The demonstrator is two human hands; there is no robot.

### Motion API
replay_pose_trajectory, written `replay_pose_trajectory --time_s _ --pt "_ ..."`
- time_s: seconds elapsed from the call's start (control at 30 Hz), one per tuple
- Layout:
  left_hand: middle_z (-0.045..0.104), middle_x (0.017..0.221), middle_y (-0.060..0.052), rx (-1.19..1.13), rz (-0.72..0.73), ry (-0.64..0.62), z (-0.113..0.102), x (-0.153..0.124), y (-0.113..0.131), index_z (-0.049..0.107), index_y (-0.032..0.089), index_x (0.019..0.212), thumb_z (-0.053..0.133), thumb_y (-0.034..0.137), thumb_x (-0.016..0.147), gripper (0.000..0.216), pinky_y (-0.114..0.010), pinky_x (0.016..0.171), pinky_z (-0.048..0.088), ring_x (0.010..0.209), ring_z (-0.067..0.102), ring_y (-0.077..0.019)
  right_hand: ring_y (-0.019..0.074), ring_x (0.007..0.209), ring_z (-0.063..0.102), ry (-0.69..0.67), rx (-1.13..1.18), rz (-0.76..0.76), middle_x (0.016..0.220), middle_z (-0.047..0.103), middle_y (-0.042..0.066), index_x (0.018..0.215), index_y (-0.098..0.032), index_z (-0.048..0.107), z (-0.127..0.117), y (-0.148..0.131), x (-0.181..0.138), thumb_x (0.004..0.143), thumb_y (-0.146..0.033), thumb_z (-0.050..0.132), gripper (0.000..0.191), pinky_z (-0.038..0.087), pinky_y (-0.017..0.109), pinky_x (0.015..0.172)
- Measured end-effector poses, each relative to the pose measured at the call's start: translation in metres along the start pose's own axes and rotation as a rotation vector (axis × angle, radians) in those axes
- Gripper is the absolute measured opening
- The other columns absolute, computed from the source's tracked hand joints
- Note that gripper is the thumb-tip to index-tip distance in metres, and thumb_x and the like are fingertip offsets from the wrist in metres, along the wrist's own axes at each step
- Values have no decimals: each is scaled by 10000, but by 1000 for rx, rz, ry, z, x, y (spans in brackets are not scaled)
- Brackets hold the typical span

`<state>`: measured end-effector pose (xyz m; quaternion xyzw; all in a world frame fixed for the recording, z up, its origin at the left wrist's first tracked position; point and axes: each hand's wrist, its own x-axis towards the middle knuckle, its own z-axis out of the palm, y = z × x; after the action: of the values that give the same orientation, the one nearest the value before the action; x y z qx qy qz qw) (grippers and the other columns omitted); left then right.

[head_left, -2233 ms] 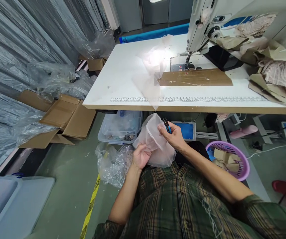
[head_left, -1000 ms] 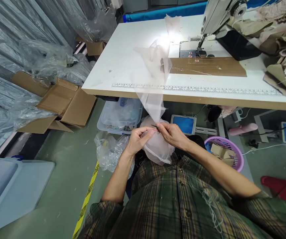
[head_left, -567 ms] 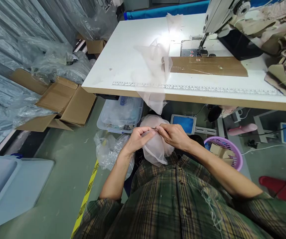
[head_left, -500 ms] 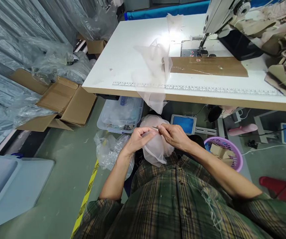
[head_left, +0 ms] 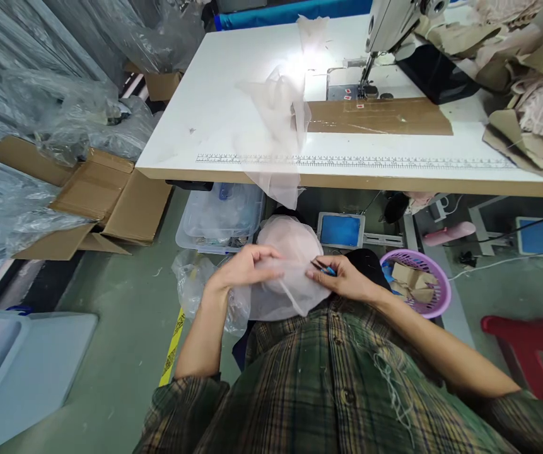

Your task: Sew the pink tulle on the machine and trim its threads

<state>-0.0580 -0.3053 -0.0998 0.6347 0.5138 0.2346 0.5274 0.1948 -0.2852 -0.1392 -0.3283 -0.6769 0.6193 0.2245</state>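
Sheer pale pink fabric (head_left: 284,243) lies gathered over my lap, below the table's front edge. My left hand (head_left: 243,270) pinches it on the left, thumb and fingers closed on the cloth. On the other side my right hand (head_left: 347,277) is closed around small thread snips (head_left: 324,268) with a blue part and dark blades pointing left. Its fingertips also touch the fabric. Another strip of sheer fabric (head_left: 275,116) lies across the white table (head_left: 205,120) and hangs over its front edge.
A sewing machine (head_left: 385,31) stands on the table behind a brown cardboard strip (head_left: 379,116). Fabric pieces (head_left: 536,107) are heaped at right. Below are a clear plastic bin (head_left: 219,217), a purple basket (head_left: 444,287) with scraps and a red stool (head_left: 512,334). An open cardboard box (head_left: 134,205) sits left.
My hands have moved apart, spreading the fabric between them. The snips now show more clearly in my right hand. The whole view has shifted slightly.
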Motion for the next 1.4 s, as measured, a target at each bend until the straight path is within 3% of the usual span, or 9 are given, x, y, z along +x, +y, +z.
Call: replay_pose_trajectory --time_s 0.1,0.17,0.4,0.6,0.77,1.03,1.17,1.27,1.4 --pt "680 1006 -70 325 75 552 1 23 -7 696 189 1068 686 359 819 302 -372 879 484 947 625 -227 133 613 478 266 -182 -4 698 563 3 775 -168 628 -7 12 21 910 -546 505 420 378 240 548" --pt "639 1146 -103 486 138 713 9 34 -12 665 188 1148 638 325 856 324 -448 997 432 1115 581 -268 144 599 488 379 -275 11 674 576 5 797 -175 647 -11 20 31 902 -506 518 371 387 256 570" --pt "507 1394 -167 476 319 374 56 34 -38 507 163 1371 650 444 852 606 -488 1084 416 1306 486 -311 224 811 620 598 -315 -67 882 689 86 1013 -175 696 -21 17 49 868 -455 573 338 464 326 737" --pt "511 1407 -160 492 331 349 71 38 -46 478 187 1398 666 445 836 646 -528 1109 405 1337 461 -316 182 745 601 626 -124 -192 851 679 66 1081 -130 679 -18 -11 95 850 -605 572 539 494 295 678" --pt "549 1341 -172 423 389 565 54 29 -30 518 162 1351 573 395 912 500 -480 1065 457 1266 531 -285 143 604 493 598 -23 -219 641 571 11 771 -152 679 -3 -22 103 798 -608 636 458 428 274 575" --pt "663 1095 -112 346 492 1073 21 16 7 646 175 1109 545 343 939 260 -401 958 511 1063 629 -216 134 637 460 573 -68 -282 703 492 -1 679 -207 510 13 -37 70 843 -380 587 250 401 258 586" --pt "690 1073 -93 329 604 1057 16 11 21 662 191 1068 566 294 921 204 -376 907 522 1019 651 -204 132 649 435 381 -124 -340 717 452 -13 711 -216 452 22 -43 48 830 -235 538 149 367 253 587" --pt "723 1043 -73 351 654 909 14 10 30 684 207 1004 569 254 909 157 -401 932 500 987 668 -209 124 629 406 120 -82 -317 708 450 -20 710 -215 440 26 -49 23 817 -176 516 137 355 252 578" --pt "750 975 -66 325 523 647 14 16 33 717 210 951 504 336 934 248 -434 1001 435 967 666 -228 119 611 383 -101 -9 -243 686 441 -24 669 -216 418 26 -57 -4 760 -141 503 145 336 248 546"
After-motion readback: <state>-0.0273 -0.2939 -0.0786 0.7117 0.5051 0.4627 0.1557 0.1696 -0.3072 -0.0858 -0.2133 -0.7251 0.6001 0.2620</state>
